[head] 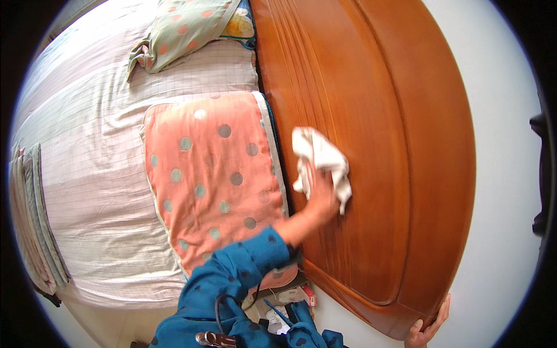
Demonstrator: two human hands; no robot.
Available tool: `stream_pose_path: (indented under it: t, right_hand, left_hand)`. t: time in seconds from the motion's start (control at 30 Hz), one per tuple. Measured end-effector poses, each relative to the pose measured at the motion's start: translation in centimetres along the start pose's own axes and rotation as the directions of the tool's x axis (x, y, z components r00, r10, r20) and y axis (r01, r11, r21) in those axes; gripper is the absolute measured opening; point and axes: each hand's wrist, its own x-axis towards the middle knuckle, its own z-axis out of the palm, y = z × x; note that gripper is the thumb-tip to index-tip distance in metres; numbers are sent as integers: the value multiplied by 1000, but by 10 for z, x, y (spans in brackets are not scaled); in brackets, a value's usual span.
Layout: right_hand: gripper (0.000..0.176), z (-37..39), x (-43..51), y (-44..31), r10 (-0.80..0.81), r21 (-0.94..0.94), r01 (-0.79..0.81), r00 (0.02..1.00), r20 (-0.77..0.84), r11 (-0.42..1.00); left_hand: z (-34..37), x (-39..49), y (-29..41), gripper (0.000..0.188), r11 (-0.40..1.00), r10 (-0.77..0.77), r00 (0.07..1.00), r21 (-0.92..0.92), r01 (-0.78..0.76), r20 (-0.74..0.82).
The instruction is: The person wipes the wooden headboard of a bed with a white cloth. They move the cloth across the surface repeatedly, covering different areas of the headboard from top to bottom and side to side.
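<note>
A crumpled white cloth (322, 150) lies against the brown headboard (365, 130), bunched under my left hand (324, 189). That hand is slightly blurred, and the cloth hides some of its fingers. At the lower right, my right hand (428, 324) grips the outer corner of the headboard, with the thumb on the near side and the fingers over the edge. Just left of the cloth, an orange pillow (213, 165) with grey and white dots rests on the bed beside the headboard. My blue sleeve (235, 265) crosses the pillow's lower part.
A pale checked sheet (100, 182) covers the bed. Farther up lies a green pillow with orange dots (182, 30). Folded fabric (32, 217) sits at the left edge. Below the pillow, a red-and-white box (310, 296) is among small items. A white wall (491, 174) stands behind the headboard.
</note>
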Motion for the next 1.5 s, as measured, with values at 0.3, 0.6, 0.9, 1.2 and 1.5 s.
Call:
stream_pose_path:
  t: [0.3, 0.6, 0.9, 1.2, 1.5]
  right_hand:
    - [80, 2, 9, -13, 59, 29, -59, 998, -11, 998]
    - [82, 2, -2, 0, 28, -23, -28, 1000, -2, 999]
    - [79, 5, -1, -4, 23, -39, -24, 999, -26, 999]
    - [63, 3, 6, -14, 20, -60, -20, 1000, 9, 998]
    - [73, 5, 12, -19, 8, 51, -7, 1000, -5, 999]
  left_hand:
    - [-7, -84, 46, 49, 980, -12, 1000, -199, 7, -22]
    - [-42, 193, -33, 58, 988, 108, 969, -83, -129, -221]
    - [-35, 178, -41, 61, 985, 121, 941, -78, -153, -316]
    - [-10, -95, 23, 56, 997, -83, 993, 4, 83, 88]
    - [-3, -109, 27, 50, 997, -24, 999, -71, 27, 34]
